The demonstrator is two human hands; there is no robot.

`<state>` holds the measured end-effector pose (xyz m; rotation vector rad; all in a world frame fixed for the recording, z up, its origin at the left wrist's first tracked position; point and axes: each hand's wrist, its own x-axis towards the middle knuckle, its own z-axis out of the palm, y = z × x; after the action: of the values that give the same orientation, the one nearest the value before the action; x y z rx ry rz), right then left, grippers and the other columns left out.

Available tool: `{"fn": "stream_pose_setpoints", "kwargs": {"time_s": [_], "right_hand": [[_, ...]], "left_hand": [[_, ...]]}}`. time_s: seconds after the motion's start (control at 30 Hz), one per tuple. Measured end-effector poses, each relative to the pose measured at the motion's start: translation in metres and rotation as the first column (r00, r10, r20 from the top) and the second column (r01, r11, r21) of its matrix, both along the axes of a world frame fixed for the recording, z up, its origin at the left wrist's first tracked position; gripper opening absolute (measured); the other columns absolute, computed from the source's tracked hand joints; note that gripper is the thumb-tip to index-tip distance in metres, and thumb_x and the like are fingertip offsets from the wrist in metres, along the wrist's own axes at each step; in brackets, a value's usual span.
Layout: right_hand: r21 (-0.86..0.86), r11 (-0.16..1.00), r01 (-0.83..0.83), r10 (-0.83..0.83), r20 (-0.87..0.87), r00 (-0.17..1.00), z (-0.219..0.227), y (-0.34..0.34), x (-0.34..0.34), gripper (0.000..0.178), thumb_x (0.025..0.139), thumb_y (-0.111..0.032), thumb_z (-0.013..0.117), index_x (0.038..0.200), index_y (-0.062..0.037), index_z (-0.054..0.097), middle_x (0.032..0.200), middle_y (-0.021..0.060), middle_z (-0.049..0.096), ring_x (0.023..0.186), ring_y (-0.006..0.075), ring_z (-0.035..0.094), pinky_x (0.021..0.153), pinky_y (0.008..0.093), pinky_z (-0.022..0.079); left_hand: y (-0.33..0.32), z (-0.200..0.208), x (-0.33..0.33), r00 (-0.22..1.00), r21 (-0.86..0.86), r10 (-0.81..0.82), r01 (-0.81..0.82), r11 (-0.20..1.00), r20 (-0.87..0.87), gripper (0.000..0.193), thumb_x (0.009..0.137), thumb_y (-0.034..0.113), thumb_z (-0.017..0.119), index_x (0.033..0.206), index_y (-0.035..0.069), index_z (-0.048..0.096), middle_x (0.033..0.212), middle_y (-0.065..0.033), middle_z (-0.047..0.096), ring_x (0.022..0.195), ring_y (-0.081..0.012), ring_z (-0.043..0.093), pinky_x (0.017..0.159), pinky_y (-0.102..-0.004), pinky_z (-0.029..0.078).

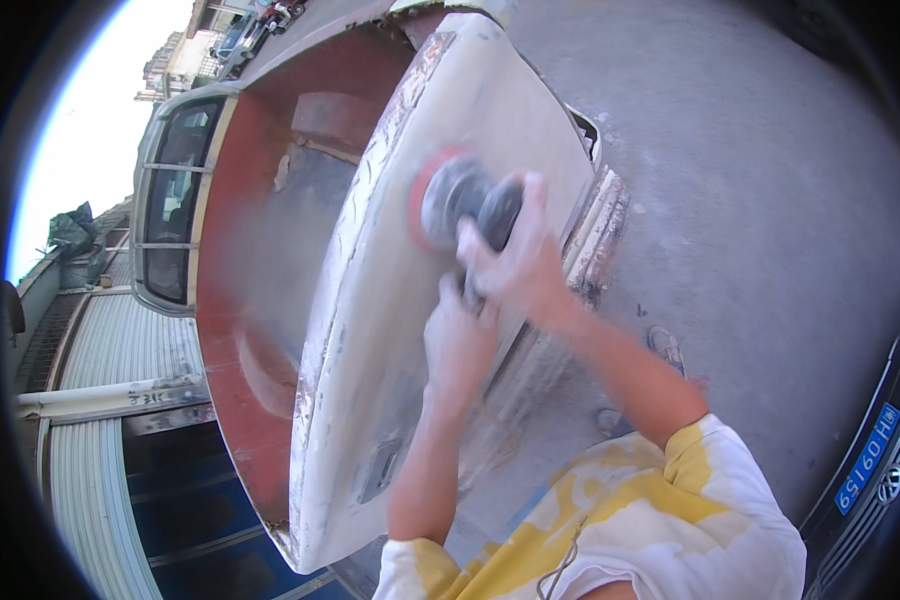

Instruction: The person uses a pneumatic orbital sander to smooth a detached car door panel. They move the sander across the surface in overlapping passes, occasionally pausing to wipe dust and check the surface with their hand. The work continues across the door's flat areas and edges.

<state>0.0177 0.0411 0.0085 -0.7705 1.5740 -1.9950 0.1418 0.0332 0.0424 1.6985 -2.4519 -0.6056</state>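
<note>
- Pale, dust-coated putty covers the car panel (370, 330), a long curved body part that fills the middle of the view; everything below is placed relative to it.
- A round sander (462, 202) with a red-rimmed disc and dark grey body lies flat against the upper part of the panel's pale face.
- The right hand (515, 262) sits on top of the sander's body, fingers (538, 205) wrapped over its housing and closed on it.
- The left hand (457, 340) is just below the sander, still over the panel, fingers curled shut around what looks like the tool's handle end; the grip itself is partly hidden by the right hand.
- Both hands and forearms are powdered white.
- To the panel's left is the red-brown inner side of the bodywork (260, 250), hazy with dust.
- To the panel's right lies the grey concrete ground (760, 200).
- Far right of the panel, at the view's edge, is the front of a dark car (885, 470) with a blue plate.
- Below the panel shows the person's yellow-and-white shirt (650, 520).
</note>
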Motion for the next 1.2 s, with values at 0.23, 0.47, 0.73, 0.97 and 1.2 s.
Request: {"fn": "stream_pose_setpoints", "kwargs": {"time_s": [0.23, 0.47, 0.73, 0.97, 1.2], "right_hand": [[-0.027, 0.999, -0.017, 0.016, -0.047, 0.999, 0.006, 0.018, 0.037, 0.067, 0.082, -0.026, 0.077, 0.129, 0.0006, 0.037, 0.111, 0.0321, 0.055, 0.09, 0.0496, 0.064, 0.081, 0.0514, 0.052], [-0.03, 0.999, 0.033, -0.032, 0.032, 0.999, -0.003, 0.001, -0.008, 0.062, 0.083, -0.025, 0.076, 0.125, 0.0012, 0.038, 0.106, 0.0303, 0.058, 0.097, 0.0482, 0.063, 0.082, 0.0511, 0.052], [0.104, 0.994, 0.03, -0.025, -0.057, 0.998, -0.017, 0.008, 0.017, 0.064, 0.084, -0.023, 0.076, 0.128, 0.0027, 0.037, 0.1, 0.0252, 0.061, 0.092, 0.0402, 0.066, 0.085, 0.0462, 0.052], [0.122, 0.991, 0.048, -0.046, -0.025, 0.999, -0.014, 0.006, 0.014, 0.069, 0.083, -0.024, 0.077, 0.13, 0.0039, 0.036, 0.099, 0.0265, 0.061, 0.088, 0.0412, 0.067, 0.082, 0.0466, 0.053], [0.11, 0.993, 0.045, -0.048, 0.024, 0.999, -0.021, 0.006, 0.011, 0.068, 0.08, -0.024, 0.078, 0.128, 0.0044, 0.038, 0.116, 0.0288, 0.053, 0.104, 0.0472, 0.06, 0.089, 0.0508, 0.05]], "left_hand": [[0.02, -0.002, 0.032, 0.99, -0.06, -0.048, 0.041, 0.997, -0.135, 0.046, 0.094, 0.025, 0.065, 0.126, -0.001, 0.046, 0.099, -0.0326, 0.067, 0.097, -0.053, 0.063, 0.08, -0.057, 0.049], [-0.005, -0.014, -0.003, 0.989, -0.049, -0.1, 0.096, 0.994, -0.105, 0.044, 0.095, 0.03, 0.064, 0.121, -0.001, 0.048, 0.095, -0.0323, 0.067, 0.095, -0.0531, 0.062, 0.078, -0.0579, 0.048], [0.009, -0.018, 0.015, 1.0, 0.045, -0.019, 0.02, 0.999, -0.017, 0.041, 0.094, 0.029, 0.065, 0.118, 0.0, 0.049, 0.094, -0.0324, 0.067, 0.095, -0.0524, 0.063, 0.078, -0.0572, 0.05], [0.002, -0.018, 0.014, 0.999, 0.063, -0.05, 0.051, 0.997, -0.01, 0.042, 0.094, 0.028, 0.066, 0.12, 0.0, 0.049, 0.094, -0.0317, 0.068, 0.094, -0.0519, 0.064, 0.078, -0.0565, 0.05], [0.003, -0.025, 0.009, 0.997, -0.001, -0.037, 0.037, 0.999, -0.07, 0.043, 0.095, 0.033, 0.065, 0.118, -0.001, 0.052, 0.096, -0.0317, 0.068, 0.094, -0.0517, 0.064, 0.077, -0.0572, 0.05]]}}
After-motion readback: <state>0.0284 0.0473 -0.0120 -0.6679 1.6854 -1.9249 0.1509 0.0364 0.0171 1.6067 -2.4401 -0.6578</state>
